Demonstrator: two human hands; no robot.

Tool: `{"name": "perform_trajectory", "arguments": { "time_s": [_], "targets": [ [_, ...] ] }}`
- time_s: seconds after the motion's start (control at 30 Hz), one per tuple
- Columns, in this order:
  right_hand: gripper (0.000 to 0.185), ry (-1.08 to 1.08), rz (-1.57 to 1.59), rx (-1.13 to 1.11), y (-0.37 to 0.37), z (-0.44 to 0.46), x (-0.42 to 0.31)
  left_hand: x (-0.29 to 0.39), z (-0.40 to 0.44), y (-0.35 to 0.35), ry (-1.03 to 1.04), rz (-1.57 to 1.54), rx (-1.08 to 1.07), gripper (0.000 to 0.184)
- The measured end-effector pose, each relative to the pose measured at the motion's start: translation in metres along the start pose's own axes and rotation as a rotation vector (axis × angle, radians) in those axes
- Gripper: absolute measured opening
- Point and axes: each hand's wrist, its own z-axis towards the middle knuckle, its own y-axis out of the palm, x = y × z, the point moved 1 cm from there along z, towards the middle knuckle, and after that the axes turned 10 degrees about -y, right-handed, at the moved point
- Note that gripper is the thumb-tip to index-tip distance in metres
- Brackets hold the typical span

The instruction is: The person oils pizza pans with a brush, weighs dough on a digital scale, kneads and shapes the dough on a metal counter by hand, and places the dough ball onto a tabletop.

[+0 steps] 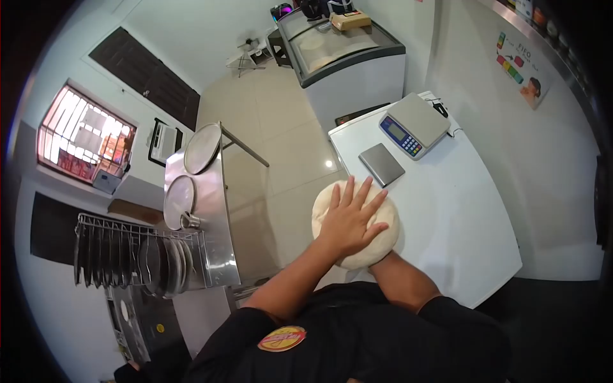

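So the pale round dough [385,242] is around the middle of the frame, a thick flattened disc overlapping the left edge of the white surface [456,220] in this view. The left hand [348,223] is pressed flat on top of it, fingers spread pretty wide and pointing up the frame. The right forearm [405,281] comes up from the lower right and goes under the dough, so that hand is hidden and I can't tell what its fingers are up to. Hard to say from this angle, but the dough might be held up off the surface rather than lying on it. Just above the dough there's a flat grey box [382,164], and past that a digital scale [418,124] with a keypad, both sitting on the white surface. Over on the left of the frame is a shiny metal table [211,217] with two round pans, the upper pan [203,148] and the lower pan [179,202], plus a small metal cup [189,221]. A wire rack [137,225] full of upright round pans is at lower left. A glass-topped freezer [351,76] is up top.
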Motion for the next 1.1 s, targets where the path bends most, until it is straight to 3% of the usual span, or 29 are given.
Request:
{"name": "perform_trajectory", "arguments": {
  "time_s": [0.13, 0.17, 0.2, 0.27, 0.33, 0.4, 0.47, 0.53, 0.57, 0.77, 0.87, 0.9, 0.97, 1.03, 1.07, 1.1],
  "targets": [
    [0.058, -0.486, 0.109, 0.186, -0.012, -0.076, 0.07, -0.023, -0.057, -0.007, -0.146, -0.017, -0.077, 0.071],
    [0.058, -0.446, 0.1, 0.18, -0.013, -0.089, 0.066, -0.035, -0.063, -0.015, -0.19, -0.133, -0.151, 0.069],
    [0.056, -0.269, 0.04, 0.168, -0.013, -0.101, 0.063, -0.047, -0.074, -0.025, -0.234, -0.256, -0.226, 0.068],
    [0.053, 0.069, -0.063, 0.132, -0.01, -0.126, 0.056, -0.057, -0.1, -0.114, -0.175, -0.099, 0.158, 0.063],
    [0.05, 0.398, -0.167, 0.099, -0.008, -0.152, 0.049, -0.056, -0.134, -0.191, -0.252, -0.214, 0.421, 0.061],
    [0.047, 0.734, -0.28, 0.042, -0.007, -0.179, 0.042, -0.053, -0.184, -0.196, -0.258, -0.178, 0.475, 0.06],
    [0.048, 0.799, -0.31, -0.007, -0.019, -0.222, 0.06, -0.042, -0.234, -0.19, -0.244, -0.111, 0.537, 0.06],
    [0.048, 0.867, -0.343, -0.067, -0.039, -0.28, 0.066, -0.032, -0.295, -0.111, -0.369, 0.015, 0.231, 0.062],
    [0.048, 0.901, -0.354, -0.091, -0.049, -0.312, 0.066, -0.037, -0.335, -0.079, -0.439, 0.019, 0.197, 0.062],
    [0.05, 1.132, -0.334, -0.281, -0.098, -0.446, 0.148, -0.044, -0.497, -0.106, -0.775, 0.024, 0.157, 0.062],
    [0.051, 1.236, -0.293, -0.388, -0.122, -0.489, 0.178, -0.048, -0.557, -0.122, -0.851, -0.192, 0.404, 0.063],
    [0.051, 1.269, -0.29, -0.414, -0.13, -0.503, 0.184, -0.043, -0.575, -0.141, -0.893, -0.191, 0.421, 0.063],
    [0.052, 1.325, -0.287, -0.459, -0.145, -0.546, 0.208, -0.037, -0.621, -0.182, -0.911, -0.018, 0.657, 0.063],
    [0.052, 1.365, -0.276, -0.525, -0.159, -0.55, 0.216, -0.048, -0.681, -0.179, -1.042, -0.19, 0.91, 0.064],
    [0.053, 1.38, -0.268, -0.565, -0.164, -0.561, 0.231, -0.055, -0.705, -0.167, -1.061, -0.18, 0.934, 0.064],
    [0.053, 1.393, -0.261, -0.607, -0.17, -0.572, 0.239, -0.065, -0.729, -0.144, -1.125, -0.64, 1.092, 0.067]
  ]
}}
